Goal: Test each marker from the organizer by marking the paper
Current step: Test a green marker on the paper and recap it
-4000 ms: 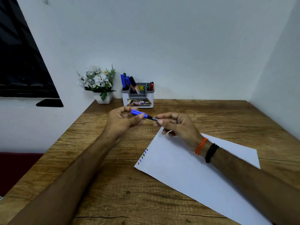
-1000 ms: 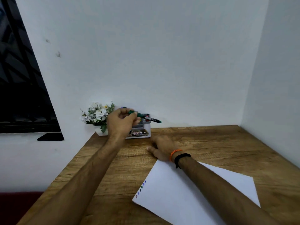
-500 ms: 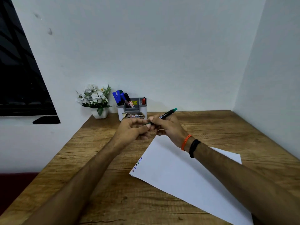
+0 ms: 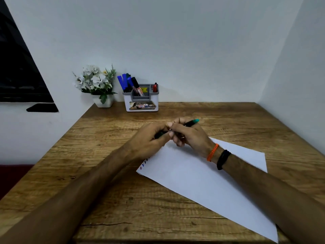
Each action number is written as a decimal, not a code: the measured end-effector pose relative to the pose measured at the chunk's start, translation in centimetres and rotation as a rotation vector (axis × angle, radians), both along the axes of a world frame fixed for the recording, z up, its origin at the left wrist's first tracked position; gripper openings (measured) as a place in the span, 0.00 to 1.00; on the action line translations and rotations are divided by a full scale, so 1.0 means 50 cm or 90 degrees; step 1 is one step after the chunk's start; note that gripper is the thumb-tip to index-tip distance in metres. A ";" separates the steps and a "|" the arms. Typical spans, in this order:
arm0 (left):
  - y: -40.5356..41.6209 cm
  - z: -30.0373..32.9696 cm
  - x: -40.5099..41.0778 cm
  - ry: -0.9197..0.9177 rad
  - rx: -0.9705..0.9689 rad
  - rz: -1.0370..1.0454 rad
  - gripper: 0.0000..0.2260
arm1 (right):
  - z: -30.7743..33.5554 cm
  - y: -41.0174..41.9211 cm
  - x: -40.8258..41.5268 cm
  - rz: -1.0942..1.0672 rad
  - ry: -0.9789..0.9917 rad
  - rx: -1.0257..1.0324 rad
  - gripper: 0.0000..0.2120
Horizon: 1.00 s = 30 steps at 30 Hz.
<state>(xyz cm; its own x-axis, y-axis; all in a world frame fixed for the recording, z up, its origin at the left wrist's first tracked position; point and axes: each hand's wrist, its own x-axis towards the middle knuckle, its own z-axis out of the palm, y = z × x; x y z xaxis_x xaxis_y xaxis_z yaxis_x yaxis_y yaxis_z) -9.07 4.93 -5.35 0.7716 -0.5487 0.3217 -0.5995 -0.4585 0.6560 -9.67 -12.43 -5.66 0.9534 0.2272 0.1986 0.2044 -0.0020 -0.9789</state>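
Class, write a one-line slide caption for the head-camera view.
Both hands, left hand and right hand, grip a green marker above the paper.

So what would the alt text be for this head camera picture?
Both hands, left hand and right hand, grip a green marker above a white paper on a wooden desk. A marker organizer and potted flowers stand by the wall.

Since 1 s ago, left hand (image 4: 149, 138) is back from the organizer (image 4: 140, 99) at 12 o'clock w/ the green marker (image 4: 190, 122). Right hand (image 4: 189, 136) is off the table, now gripping marker too. Both hands meet over the paper (image 4: 202, 176) top corner, lower than 0.5 s ago.
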 end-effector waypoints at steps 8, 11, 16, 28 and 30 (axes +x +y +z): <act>0.001 -0.024 -0.007 -0.050 -0.029 -0.027 0.19 | -0.019 0.006 -0.002 0.094 0.078 0.125 0.02; -0.003 -0.022 -0.013 -0.079 -0.040 -0.031 0.16 | -0.020 0.005 -0.002 0.110 0.101 0.140 0.08; -0.008 -0.016 -0.022 -0.065 -0.059 -0.052 0.12 | -0.012 0.002 -0.015 0.121 0.079 0.117 0.08; 0.006 -0.019 -0.014 -0.015 -0.049 -0.029 0.13 | -0.012 0.004 -0.011 0.114 0.059 0.129 0.15; 0.022 -0.001 -0.010 0.015 0.011 -0.034 0.13 | -0.012 0.004 -0.011 0.118 0.053 0.139 0.15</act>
